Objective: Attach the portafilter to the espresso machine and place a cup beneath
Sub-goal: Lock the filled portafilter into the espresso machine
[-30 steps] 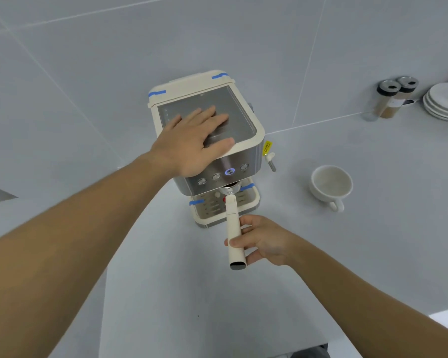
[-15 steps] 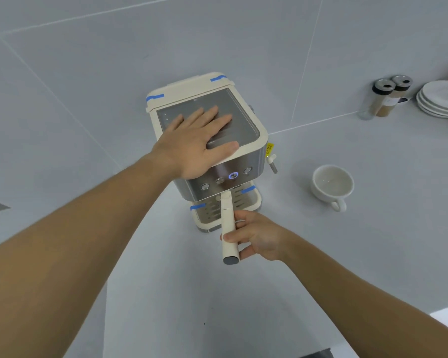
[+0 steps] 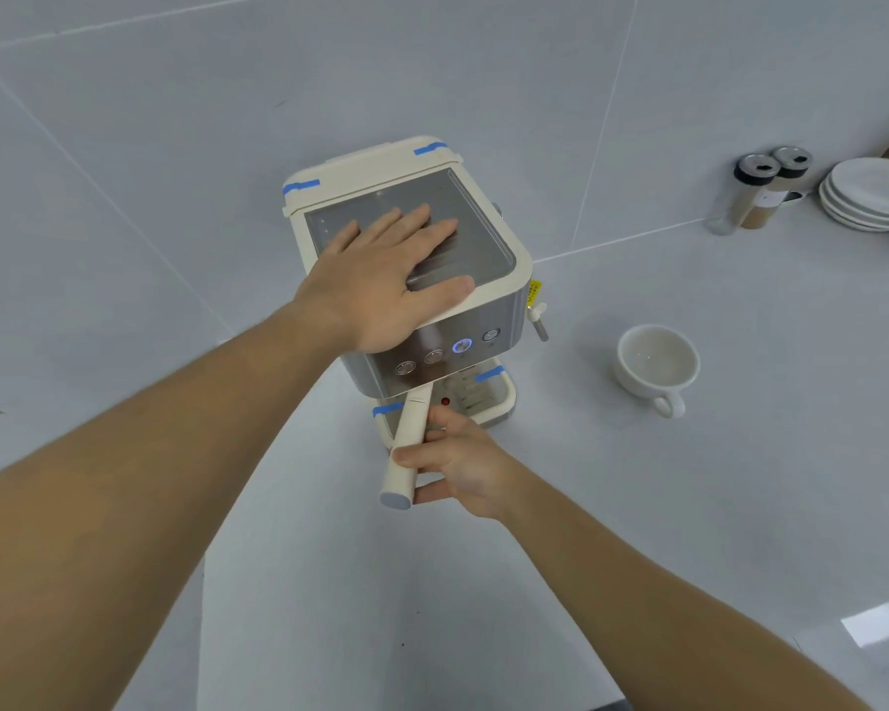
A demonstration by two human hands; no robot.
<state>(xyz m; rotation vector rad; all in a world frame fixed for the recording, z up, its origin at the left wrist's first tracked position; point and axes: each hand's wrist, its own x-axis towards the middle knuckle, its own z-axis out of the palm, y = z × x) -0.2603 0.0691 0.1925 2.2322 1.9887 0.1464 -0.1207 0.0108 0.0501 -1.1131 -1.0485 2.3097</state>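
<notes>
A cream and steel espresso machine (image 3: 488,279) stands on the grey counter, one front button lit blue. My left hand (image 3: 381,284) lies flat on its top, fingers spread. The portafilter (image 3: 409,438) has a long cream handle that sticks out from under the machine's front, angled toward me and to the left; its head is hidden under the machine. My right hand (image 3: 452,461) grips that handle near its end. A white cup (image 3: 658,364) sits upright on the counter to the right of the machine, handle toward me.
At the far right stand two shaker jars (image 3: 755,192) and a stack of white plates (image 3: 873,195). The grey tiled wall rises behind the machine. The counter's front edge runs below my right forearm.
The portafilter handle has swung from pointing straight at me to angling left, and its head has gone further under the machine. My left hand stays on top.
</notes>
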